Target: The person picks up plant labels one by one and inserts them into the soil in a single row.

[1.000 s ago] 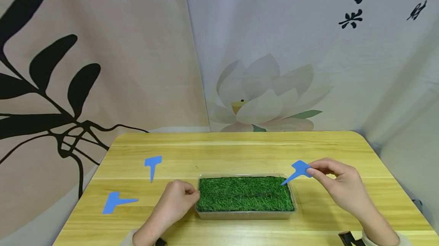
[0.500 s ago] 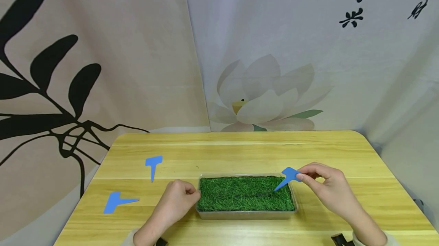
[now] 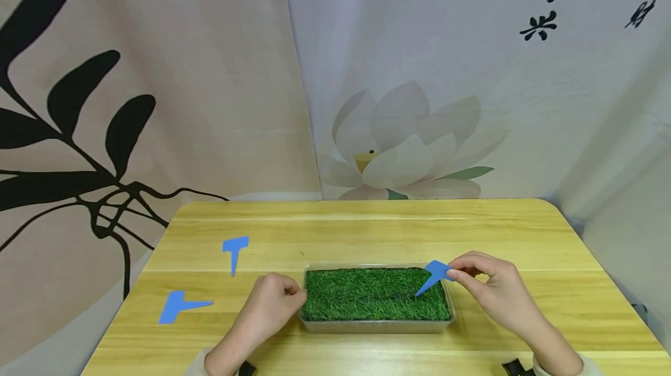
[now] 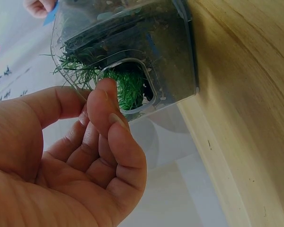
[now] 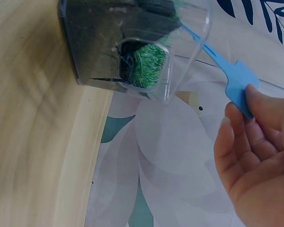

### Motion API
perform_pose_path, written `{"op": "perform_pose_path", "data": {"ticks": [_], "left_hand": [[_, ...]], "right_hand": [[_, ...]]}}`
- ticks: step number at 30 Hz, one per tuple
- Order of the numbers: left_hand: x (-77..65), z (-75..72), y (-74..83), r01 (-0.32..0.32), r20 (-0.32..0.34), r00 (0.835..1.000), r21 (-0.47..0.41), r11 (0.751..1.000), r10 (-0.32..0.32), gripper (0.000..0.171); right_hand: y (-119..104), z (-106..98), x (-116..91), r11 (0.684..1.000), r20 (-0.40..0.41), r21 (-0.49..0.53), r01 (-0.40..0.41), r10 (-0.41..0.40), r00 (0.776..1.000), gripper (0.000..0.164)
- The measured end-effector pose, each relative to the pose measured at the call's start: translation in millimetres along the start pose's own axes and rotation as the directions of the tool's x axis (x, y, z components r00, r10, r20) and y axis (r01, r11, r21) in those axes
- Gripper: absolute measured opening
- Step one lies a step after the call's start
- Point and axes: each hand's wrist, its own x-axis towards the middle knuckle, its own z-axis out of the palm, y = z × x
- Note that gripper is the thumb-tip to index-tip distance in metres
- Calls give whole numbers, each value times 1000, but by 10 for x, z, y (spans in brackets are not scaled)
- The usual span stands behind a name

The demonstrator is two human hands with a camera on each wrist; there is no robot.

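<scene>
A clear plastic box [image 3: 374, 327] filled with green artificial grass [image 3: 362, 291] stands on the wooden table. My left hand [image 3: 272, 301] is at its left end; in the left wrist view the thumb and forefinger of the left hand [image 4: 92, 158] pinch the box's rim. Between thumb and fingers, my right hand [image 3: 495, 284] holds a blue T-shaped plant label [image 3: 437, 272] by its wide head. The label slants down to the left, its pointed tip at the dark line in the grass. Whether the tip has entered the grass, I cannot tell.
Two more blue plant labels lie flat on the left of the table: one label [image 3: 235, 248] farther back, another label [image 3: 176, 307] nearer the front. A printed cloth backdrop [image 3: 246, 85] hangs behind the wooden table [image 3: 367, 227].
My right hand has moved left and slightly down, bringing the label from the box's right edge over the grass. My left hand has stayed at the box's left end.
</scene>
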Motion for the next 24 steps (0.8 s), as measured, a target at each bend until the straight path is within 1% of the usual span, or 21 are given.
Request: {"op": "perform_pose_path", "data": {"ticks": [7,11,14,20,24], "left_hand": [[0,1,2,0,-6,1000,-2,1000,0,39],[0,4,1,6,-5,1000,-6,1000,-6,36],[1,5,-1,7,-4,1000,-6,1000,-7,33],[1,6,-5,9,-2,1000,1,1000,-9,34],[1,7,-8,10,1,1000,0,1000,-10,35]], "right_hand": [[24,94,-19,998,-13,6,56,-56,998,33],[44,134,-19,996,-13,1,85,-85,996,33],[59,153,-15,993,-12,2,120,-120,993,35],[98,177,-14,983,-3,-7,185,-185,983,38],[129,182,-19,977,15,-3,211,-211,977,30]]}}
